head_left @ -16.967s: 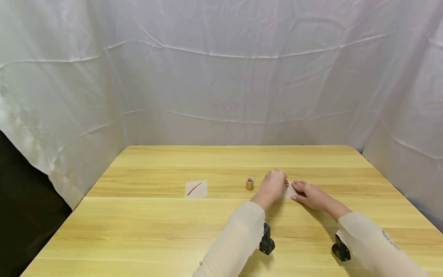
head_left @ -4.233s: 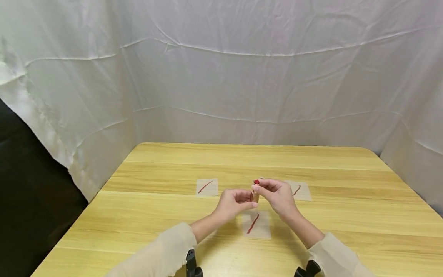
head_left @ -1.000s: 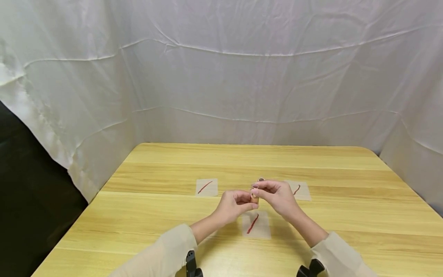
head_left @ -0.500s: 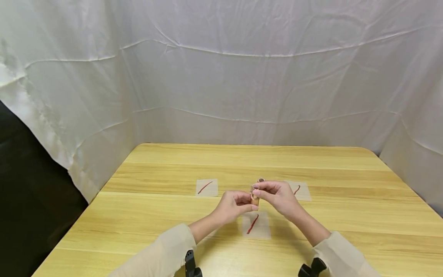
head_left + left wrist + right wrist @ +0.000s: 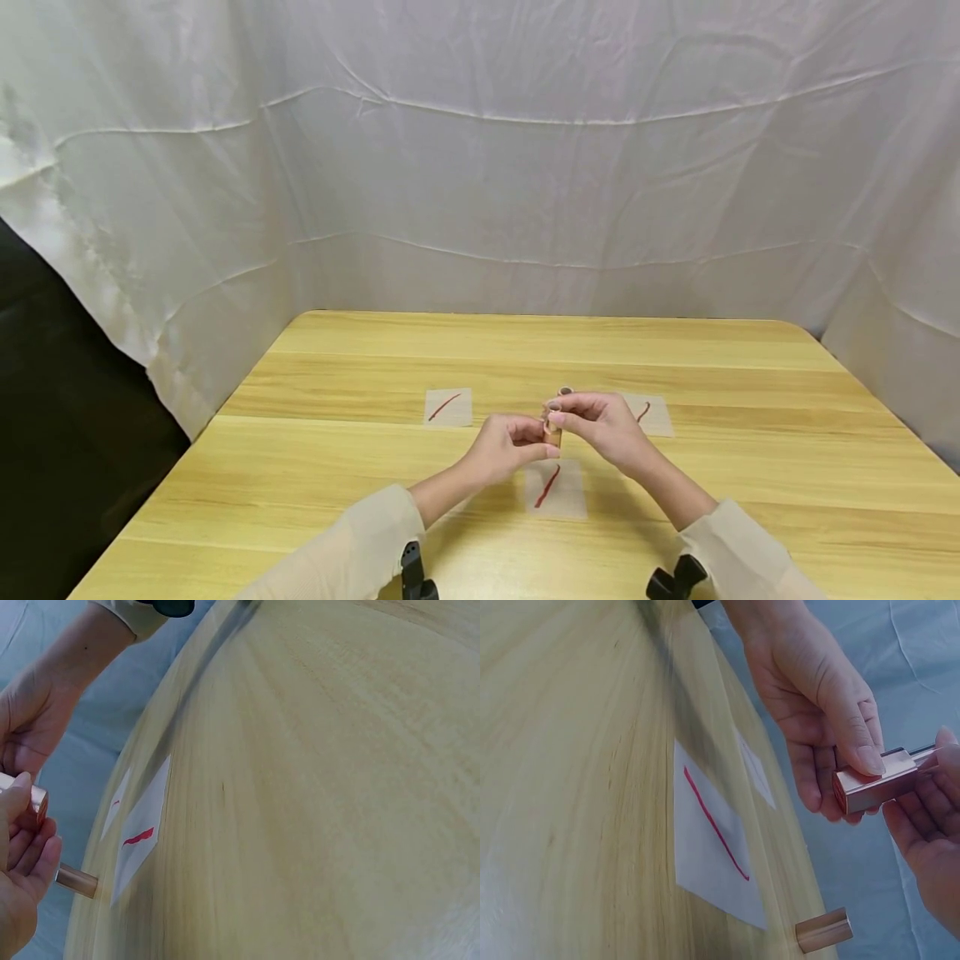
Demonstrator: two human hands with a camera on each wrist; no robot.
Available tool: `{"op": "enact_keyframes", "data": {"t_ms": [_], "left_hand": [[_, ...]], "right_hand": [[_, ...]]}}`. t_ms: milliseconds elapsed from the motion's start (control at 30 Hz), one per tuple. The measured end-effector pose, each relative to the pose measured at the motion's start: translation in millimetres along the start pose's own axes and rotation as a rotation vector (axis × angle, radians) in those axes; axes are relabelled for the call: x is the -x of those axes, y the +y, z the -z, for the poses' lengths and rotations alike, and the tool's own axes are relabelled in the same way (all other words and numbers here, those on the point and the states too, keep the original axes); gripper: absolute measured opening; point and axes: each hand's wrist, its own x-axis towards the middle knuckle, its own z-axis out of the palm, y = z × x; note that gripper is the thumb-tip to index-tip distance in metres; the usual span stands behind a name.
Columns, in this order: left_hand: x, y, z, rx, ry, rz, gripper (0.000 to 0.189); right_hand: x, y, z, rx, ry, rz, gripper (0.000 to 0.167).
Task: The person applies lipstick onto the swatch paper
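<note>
Both hands hold a copper-coloured lipstick (image 5: 552, 437) upright above the middle of the table. My left hand (image 5: 498, 447) grips its square base between thumb and fingers, plain in the right wrist view, where the base (image 5: 881, 782) lies under the thumb. With thumb and fingertips my right hand (image 5: 609, 427) pinches the narrower upper tube. No red tip shows above the tube in the head view. Just behind the hands stands the copper cap (image 5: 566, 390), partly hidden by the right fingers. A paper square (image 5: 569, 498) with a red stroke lies in front, below the hands.
Another marked paper square (image 5: 459, 417) lies to the left. A third paper square (image 5: 660, 415) is at the right, partly covered by the right hand. The wooden table (image 5: 300, 492) ends at white cloth (image 5: 465, 167) hanging at the back and sides.
Seventeen seconds ago the hands were at the right paper, with no front paper. At 4.2 seconds the red tip stood above the tube; since then it has dropped from sight. Hands barely moved lately.
</note>
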Motion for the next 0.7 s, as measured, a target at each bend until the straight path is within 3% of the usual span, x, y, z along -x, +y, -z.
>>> {"op": "enact_keyframes", "data": {"t_ms": [233, 367, 700], "left_hand": [[0.2, -1.4, -0.8, -0.018, 0.076, 0.007, 0.016], [-0.5, -2.6, 0.0, -0.019, 0.1, 0.028, 0.016], [0.7, -7.1, 2.4, -0.057, 0.12, 0.031, 0.017]], "right_hand": [[-4.0, -2.4, 9.0, 0.109, -0.042, -0.114, 0.037], [-7.9, -1.6, 17.3, 0.145, -0.015, -0.133, 0.038], [-11.3, 28.4, 25.1, 0.268, 0.251, -0.065, 0.034]]}}
